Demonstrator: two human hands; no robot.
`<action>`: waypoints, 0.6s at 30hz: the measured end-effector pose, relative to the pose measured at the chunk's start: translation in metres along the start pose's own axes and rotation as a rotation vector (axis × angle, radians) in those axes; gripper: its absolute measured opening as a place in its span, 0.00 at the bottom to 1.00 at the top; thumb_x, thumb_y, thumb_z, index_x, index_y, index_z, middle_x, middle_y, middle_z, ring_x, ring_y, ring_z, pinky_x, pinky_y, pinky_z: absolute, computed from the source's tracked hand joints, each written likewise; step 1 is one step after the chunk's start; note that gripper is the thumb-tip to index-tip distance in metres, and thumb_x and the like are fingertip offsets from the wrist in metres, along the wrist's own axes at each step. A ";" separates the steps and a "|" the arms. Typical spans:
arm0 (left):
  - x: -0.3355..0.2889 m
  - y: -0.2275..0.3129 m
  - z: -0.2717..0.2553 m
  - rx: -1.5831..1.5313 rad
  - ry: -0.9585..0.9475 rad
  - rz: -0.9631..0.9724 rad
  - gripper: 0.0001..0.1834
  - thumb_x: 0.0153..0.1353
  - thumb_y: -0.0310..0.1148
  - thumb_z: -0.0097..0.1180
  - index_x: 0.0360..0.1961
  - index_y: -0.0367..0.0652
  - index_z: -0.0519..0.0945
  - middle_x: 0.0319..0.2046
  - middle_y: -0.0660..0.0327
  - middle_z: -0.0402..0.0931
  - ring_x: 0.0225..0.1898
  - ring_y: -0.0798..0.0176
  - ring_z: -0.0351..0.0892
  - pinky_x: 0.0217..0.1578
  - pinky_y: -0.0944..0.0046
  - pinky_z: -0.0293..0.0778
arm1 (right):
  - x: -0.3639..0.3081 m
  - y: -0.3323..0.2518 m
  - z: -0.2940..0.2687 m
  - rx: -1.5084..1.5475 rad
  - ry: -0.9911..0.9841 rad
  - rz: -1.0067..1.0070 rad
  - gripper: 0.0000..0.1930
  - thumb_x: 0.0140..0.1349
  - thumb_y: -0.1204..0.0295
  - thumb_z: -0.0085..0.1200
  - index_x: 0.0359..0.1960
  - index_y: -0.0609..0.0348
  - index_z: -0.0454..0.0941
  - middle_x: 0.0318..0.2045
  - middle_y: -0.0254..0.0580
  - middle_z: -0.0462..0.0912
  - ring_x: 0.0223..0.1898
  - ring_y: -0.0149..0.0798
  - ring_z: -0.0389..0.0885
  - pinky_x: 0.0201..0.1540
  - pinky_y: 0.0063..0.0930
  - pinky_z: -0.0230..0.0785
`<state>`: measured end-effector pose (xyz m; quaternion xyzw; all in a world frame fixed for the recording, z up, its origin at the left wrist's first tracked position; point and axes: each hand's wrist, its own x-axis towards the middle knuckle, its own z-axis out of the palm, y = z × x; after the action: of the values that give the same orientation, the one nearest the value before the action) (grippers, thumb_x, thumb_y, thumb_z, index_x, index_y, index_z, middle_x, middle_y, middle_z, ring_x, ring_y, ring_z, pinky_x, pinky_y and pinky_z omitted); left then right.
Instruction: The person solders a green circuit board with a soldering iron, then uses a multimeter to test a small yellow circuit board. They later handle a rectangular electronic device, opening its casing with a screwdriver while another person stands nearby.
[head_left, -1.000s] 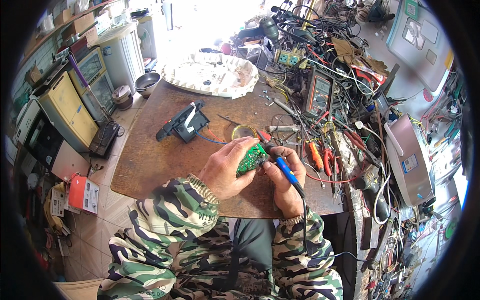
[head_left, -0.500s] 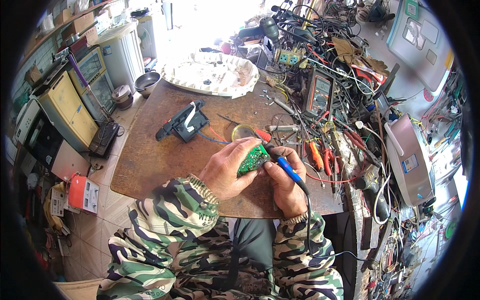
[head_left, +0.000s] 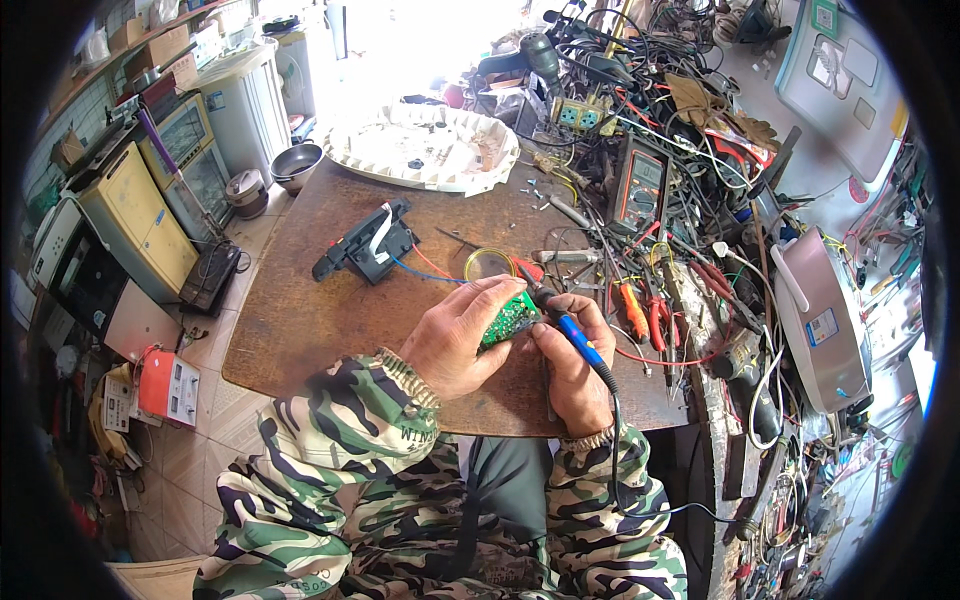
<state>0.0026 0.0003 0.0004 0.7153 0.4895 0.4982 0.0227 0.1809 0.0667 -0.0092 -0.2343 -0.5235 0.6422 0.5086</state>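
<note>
My left hand [head_left: 455, 340] grips a green circuit board [head_left: 511, 318] by its edges, tilted so its solder-dotted side shows. In my right hand [head_left: 575, 375] is a blue-handled soldering iron [head_left: 579, 338], its dark front end pointing up and left past the board's right edge. My right thumb touches or nearly touches the board's lower right corner. Just beyond the board lie a coil of yellow solder wire [head_left: 489, 265] and a red-handled tool [head_left: 529, 270], partly covered. Red and blue wires run from behind my left hand to a black plastic housing [head_left: 372, 245] with a white ribbon cable.
A cream plastic cover [head_left: 420, 150] lies at the table's far edge. Right of my hands are an orange screwdriver [head_left: 632, 310], red pliers [head_left: 656, 325] and a multimeter [head_left: 638, 190], among tangled cables. The iron's cord hangs past my right sleeve. A red-orange power unit [head_left: 168, 387] stands lower left.
The soldering iron's front end has swung slightly up and left, showing more above the board. Both hands keep nearly the same place and grip.
</note>
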 end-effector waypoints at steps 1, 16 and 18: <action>0.000 -0.001 0.000 0.007 0.000 0.005 0.38 0.52 0.20 0.69 0.66 0.40 0.72 0.60 0.47 0.77 0.64 0.45 0.77 0.64 0.52 0.75 | 0.000 0.001 0.000 -0.015 0.003 -0.011 0.17 0.62 0.81 0.63 0.52 0.64 0.75 0.35 0.37 0.83 0.32 0.27 0.82 0.39 0.22 0.77; 0.001 0.000 -0.001 -0.007 -0.004 0.035 0.39 0.50 0.18 0.68 0.66 0.40 0.72 0.60 0.49 0.78 0.62 0.45 0.78 0.64 0.52 0.75 | -0.002 0.001 0.000 -0.057 -0.011 -0.051 0.17 0.62 0.82 0.63 0.52 0.63 0.75 0.33 0.35 0.83 0.32 0.26 0.81 0.37 0.20 0.76; 0.001 0.002 -0.002 -0.017 0.009 -0.011 0.38 0.51 0.18 0.68 0.66 0.39 0.72 0.60 0.49 0.78 0.62 0.46 0.79 0.64 0.53 0.75 | -0.002 0.003 0.002 -0.054 -0.004 -0.068 0.16 0.64 0.80 0.62 0.53 0.64 0.75 0.34 0.36 0.83 0.32 0.26 0.81 0.38 0.21 0.76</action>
<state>0.0023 -0.0010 0.0033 0.7102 0.4893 0.5053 0.0292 0.1792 0.0643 -0.0121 -0.2289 -0.5493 0.6106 0.5225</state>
